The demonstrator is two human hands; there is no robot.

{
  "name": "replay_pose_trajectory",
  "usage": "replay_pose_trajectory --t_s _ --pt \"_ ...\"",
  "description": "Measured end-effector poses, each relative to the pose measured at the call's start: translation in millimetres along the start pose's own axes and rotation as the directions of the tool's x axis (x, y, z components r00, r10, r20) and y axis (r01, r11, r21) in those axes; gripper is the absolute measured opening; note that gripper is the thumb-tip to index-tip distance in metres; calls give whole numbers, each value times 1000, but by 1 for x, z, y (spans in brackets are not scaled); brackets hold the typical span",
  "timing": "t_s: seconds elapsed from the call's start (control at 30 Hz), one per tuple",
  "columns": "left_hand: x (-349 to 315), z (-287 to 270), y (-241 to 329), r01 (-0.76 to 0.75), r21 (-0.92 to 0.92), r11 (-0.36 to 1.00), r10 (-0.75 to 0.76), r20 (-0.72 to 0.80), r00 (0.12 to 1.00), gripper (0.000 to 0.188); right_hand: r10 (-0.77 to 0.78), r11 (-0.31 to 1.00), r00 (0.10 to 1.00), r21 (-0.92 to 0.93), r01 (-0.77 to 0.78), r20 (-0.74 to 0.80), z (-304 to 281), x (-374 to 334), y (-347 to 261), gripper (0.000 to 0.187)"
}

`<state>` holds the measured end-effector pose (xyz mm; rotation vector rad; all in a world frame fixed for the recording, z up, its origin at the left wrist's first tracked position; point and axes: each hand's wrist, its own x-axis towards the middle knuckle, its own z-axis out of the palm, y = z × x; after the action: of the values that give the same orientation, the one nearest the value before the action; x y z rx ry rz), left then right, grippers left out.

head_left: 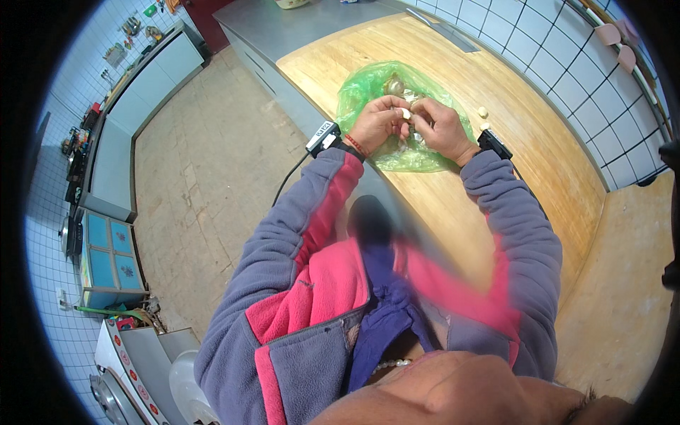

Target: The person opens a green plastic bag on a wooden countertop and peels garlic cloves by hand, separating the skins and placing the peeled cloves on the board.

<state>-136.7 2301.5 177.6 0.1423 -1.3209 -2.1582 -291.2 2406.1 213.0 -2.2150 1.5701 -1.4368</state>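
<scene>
- A small pale garlic clove (406, 113) is pinched between the fingertips of both hands, held just above a crumpled green plastic bag (368, 81) spread on the wooden counter (496, 163).
- The left hand (375, 124) has its grip closed round the near-left side of the clove, thumb and forefinger curled in tight.
- The right hand (439, 127) meets it from the other side, fingertips pressed to the same clove; its grip is closed too, with no gap showing between the two hands.
- Judged from the pose, this looks like peeling. It should go best with the clove held steady in one grip while the other works the skin off in small pulls, kept over the bag so scraps fall onto it.
- The clove looks creamy white, smooth and rounded; it is too small to tell how much skin is left on it.
- Under the grip, on the bag, lies a heap of papery brownish garlic skins (397, 88).
- To the right of the grip, well apart from the bag, two more pale peeled cloves (483, 112) lie on the bare counter.
- Each wrist wears a small black device; the left wrist device (323, 137) trails a cable.
- Sleeves are grey and pink fleece.
- Beyond the counter, a white tiled wall (567, 64).
</scene>
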Motion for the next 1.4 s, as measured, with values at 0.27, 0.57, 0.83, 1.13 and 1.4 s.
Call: replay_pose_trajectory --t_s 0.27,0.57,0.83,1.13,1.4 --pt "1 0 -4 -61 36 997 65 -105 992 10 -79 995 997 -58 79 9 6 2 -6 9" --pt "-1 2 -2 -17 77 997 20 -39 999 18 1 1000 1000 -31 -1 7 10 1 -3 5" --pt "0 -3 1 24 -80 997 -24 -6 1000 20 61 998 997 23 -62 37 12 5 -5 4" --pt "1 -6 0 47 -105 993 -46 13 999 17 213 976 977 37 -214 24 19 3 -18 5" --pt "-1 -2 3 40 -33 999 -41 -45 998 21 177 981 984 86 -176 -5 21 5 -15 5"
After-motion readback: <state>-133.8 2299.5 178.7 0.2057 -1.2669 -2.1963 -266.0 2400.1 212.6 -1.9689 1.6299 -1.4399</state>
